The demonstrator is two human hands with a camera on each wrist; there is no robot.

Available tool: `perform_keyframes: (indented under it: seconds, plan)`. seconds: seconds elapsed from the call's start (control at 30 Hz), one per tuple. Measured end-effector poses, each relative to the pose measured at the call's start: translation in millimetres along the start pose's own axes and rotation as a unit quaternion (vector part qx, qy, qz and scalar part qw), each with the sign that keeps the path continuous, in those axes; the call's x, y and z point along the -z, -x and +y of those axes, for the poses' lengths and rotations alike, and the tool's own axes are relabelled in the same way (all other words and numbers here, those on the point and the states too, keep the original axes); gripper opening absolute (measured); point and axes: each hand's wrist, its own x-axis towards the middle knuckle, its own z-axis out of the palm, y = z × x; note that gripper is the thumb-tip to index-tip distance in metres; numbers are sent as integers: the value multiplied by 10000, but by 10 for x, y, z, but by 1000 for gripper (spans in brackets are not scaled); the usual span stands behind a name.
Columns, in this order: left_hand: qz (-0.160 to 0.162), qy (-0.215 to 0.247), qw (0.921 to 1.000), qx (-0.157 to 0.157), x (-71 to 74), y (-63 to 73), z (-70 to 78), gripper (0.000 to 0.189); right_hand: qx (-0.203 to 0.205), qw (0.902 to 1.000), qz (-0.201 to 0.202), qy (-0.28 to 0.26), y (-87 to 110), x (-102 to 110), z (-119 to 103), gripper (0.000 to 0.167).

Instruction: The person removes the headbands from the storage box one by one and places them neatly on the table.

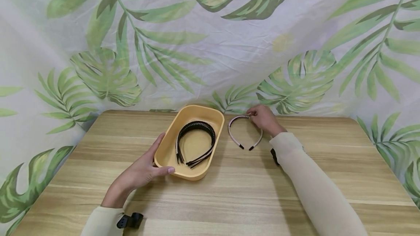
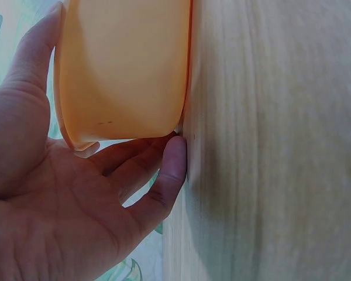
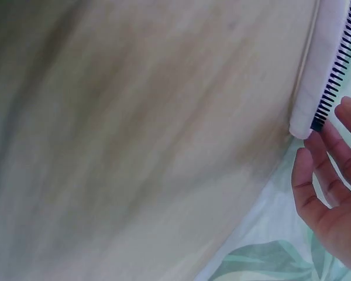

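Note:
My left hand [image 1: 139, 172] grips the near left corner of a yellow plastic bin [image 1: 216, 119]. Its thumb lies over the rim and the fingers are along the outer wall; the left wrist view shows the fingers [image 2: 174, 158] by the bin's base. Several dark and light headbands [image 1: 198, 124] lie nested inside. To the bin's right, a pale headband with black teeth [image 1: 232, 134] lies on the table, ends toward me. My right hand [image 1: 264, 119] is at its top curve. In the right wrist view, the fingers [image 3: 304, 175] are loosely bent beside the headband, the thumb apart.
Both hands work over a wood-grain table [image 1: 229, 207]. A leaf-patterned cloth [image 1: 236, 46] hangs directly behind its back edge, close to the bin and the loose headband.

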Motion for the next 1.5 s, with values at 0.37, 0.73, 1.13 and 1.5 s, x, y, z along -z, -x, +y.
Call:
perform_keyframes:
  seconds: [0.37,0.73,1.13,1.5]
  plan:
    - [1,-46,10000,7,2,2,-12,123,294,9994,154,33,104,73,-19,29]
    - [-6,-99,10000,-3,2,-3,-15,123,378,9988,316,-39,290,109,-71,29]
    - [30,-82,10000,12,-13,1,-23,123,465,9973,561,73,430,83,-184,32]
    - [38,-89,9999,36,-6,11,-8,123,542,9954,716,-320,505,6,-336,33]
